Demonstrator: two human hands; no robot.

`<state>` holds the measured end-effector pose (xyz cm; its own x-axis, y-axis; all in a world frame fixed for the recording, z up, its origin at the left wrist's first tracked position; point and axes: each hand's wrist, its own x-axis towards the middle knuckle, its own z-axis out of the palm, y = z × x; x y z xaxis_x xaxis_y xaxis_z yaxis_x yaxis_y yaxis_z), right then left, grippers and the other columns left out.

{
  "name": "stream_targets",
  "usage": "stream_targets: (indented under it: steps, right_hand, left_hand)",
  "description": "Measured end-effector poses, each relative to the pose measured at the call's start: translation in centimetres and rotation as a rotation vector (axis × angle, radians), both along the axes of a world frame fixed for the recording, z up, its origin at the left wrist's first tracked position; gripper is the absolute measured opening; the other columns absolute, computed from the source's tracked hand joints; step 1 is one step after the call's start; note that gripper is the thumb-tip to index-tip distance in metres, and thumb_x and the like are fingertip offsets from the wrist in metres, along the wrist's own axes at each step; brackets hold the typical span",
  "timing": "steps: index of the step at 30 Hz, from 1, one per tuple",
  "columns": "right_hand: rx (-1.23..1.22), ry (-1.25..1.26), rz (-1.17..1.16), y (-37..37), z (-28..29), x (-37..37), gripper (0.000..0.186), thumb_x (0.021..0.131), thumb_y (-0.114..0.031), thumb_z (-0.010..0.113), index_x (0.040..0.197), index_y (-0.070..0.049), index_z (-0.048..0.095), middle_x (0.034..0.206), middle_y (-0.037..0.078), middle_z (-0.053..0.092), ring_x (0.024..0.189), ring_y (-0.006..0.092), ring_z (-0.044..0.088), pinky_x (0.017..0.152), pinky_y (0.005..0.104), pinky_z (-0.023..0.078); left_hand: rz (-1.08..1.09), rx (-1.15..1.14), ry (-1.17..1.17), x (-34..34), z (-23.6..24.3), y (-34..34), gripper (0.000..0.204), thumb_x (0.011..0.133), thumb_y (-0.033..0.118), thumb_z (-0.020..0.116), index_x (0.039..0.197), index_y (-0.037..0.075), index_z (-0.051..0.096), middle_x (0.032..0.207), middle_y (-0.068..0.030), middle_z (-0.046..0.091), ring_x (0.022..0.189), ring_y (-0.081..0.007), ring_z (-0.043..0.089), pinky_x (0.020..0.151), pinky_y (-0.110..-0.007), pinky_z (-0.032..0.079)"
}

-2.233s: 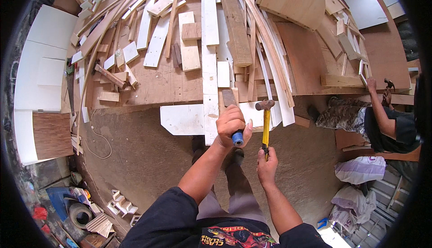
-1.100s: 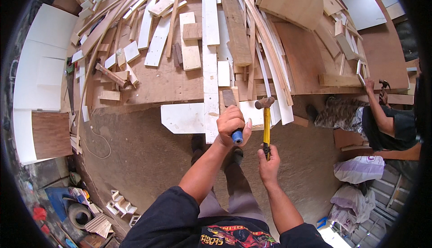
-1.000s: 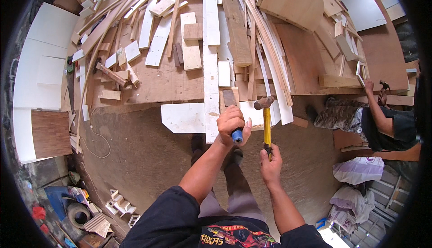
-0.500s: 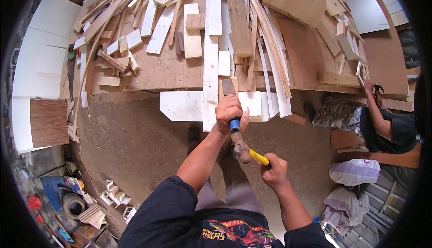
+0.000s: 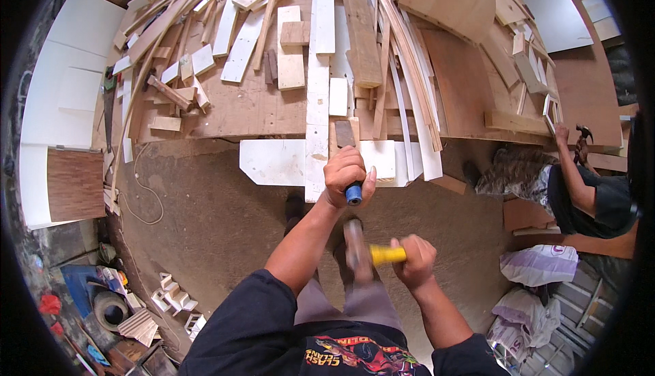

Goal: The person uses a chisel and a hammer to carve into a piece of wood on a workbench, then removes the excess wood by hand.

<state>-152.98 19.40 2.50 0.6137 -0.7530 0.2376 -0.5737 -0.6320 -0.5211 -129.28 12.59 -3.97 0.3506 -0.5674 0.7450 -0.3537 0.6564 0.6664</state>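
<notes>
Our right hand (image 5: 416, 261) grips the hammer (image 5: 380, 254), now swung farther from the chisel (image 5: 353, 194) our left hand (image 5: 345, 173) clasps; seemingly, no blow is landing.

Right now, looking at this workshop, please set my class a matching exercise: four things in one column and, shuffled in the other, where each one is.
Things
1. chisel
2. yellow-handled hammer
3. claw hammer
4. white-and-purple sack

Places
A. in a co-worker's hand
B. at the lower right of the view
C. in the wearer's left hand
D. in the wearer's right hand

Pairs: 1-C, 2-D, 3-A, 4-B
</notes>
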Motion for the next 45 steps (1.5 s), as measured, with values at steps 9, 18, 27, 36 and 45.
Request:
stream_targets:
  steps: [9, 18, 27, 36, 45]
  right_hand:
    - [0.057, 0.052, -0.051, -0.4, -1.2, 0.4, 0.025, 0.088, -0.014, 0.076, 0.078, -0.008, 0.055, 0.063, 0.009, 0.053, 0.052, 0.0294, 0.056, 0.048, 0.0408, 0.043]
    - [0.001, 0.082, -0.022, -0.8, 0.5, 0.7, 0.026, 0.091, -0.018, 0.073, 0.077, -0.008, 0.055, 0.065, 0.008, 0.055, 0.054, 0.0287, 0.058, 0.049, 0.0409, 0.044]
    - [-0.018, 0.027, -0.016, -0.4, 1.5, 0.5, 0.024, 0.091, -0.015, 0.071, 0.077, -0.008, 0.054, 0.063, 0.010, 0.054, 0.052, 0.0300, 0.057, 0.048, 0.0410, 0.044]
    - [-0.032, -0.050, 0.037, -0.6, 1.8, 0.5, 0.027, 0.090, -0.017, 0.073, 0.076, -0.008, 0.052, 0.063, 0.009, 0.054, 0.052, 0.0303, 0.058, 0.049, 0.0423, 0.044]
    - [0.011, 0.020, -0.058, -1.7, 0.1, 0.4, 0.028, 0.086, -0.003, 0.073, 0.073, -0.007, 0.048, 0.061, 0.011, 0.047, 0.050, 0.0317, 0.052, 0.047, 0.0414, 0.039]
  left_hand:
    - [-0.001, 0.014, -0.003, -0.1, 0.3, 0.0, 0.028, 0.069, -0.007, 0.066, 0.061, 0.008, 0.044, 0.057, -0.0061, 0.046, 0.049, -0.0239, 0.047, 0.052, -0.036, 0.035]
    - [0.027, 0.029, -0.018, -0.3, 0.5, -0.1, 0.028, 0.069, -0.008, 0.066, 0.060, 0.008, 0.044, 0.057, -0.0068, 0.048, 0.050, -0.0240, 0.048, 0.052, -0.036, 0.035]
    - [0.028, 0.020, -0.014, -0.2, 0.5, -0.3, 0.029, 0.069, -0.008, 0.066, 0.060, 0.009, 0.044, 0.057, -0.0061, 0.048, 0.049, -0.0238, 0.048, 0.051, -0.035, 0.035]
    - [0.004, 0.014, -0.036, 0.0, 0.5, -0.8, 0.030, 0.072, -0.009, 0.064, 0.060, 0.008, 0.043, 0.055, -0.0061, 0.047, 0.047, -0.0219, 0.046, 0.050, -0.034, 0.033]
    - [0.013, 0.002, -0.033, 0.1, 0.1, -1.4, 0.029, 0.072, -0.008, 0.065, 0.060, 0.008, 0.044, 0.055, -0.0067, 0.048, 0.047, -0.0217, 0.046, 0.049, -0.034, 0.034]
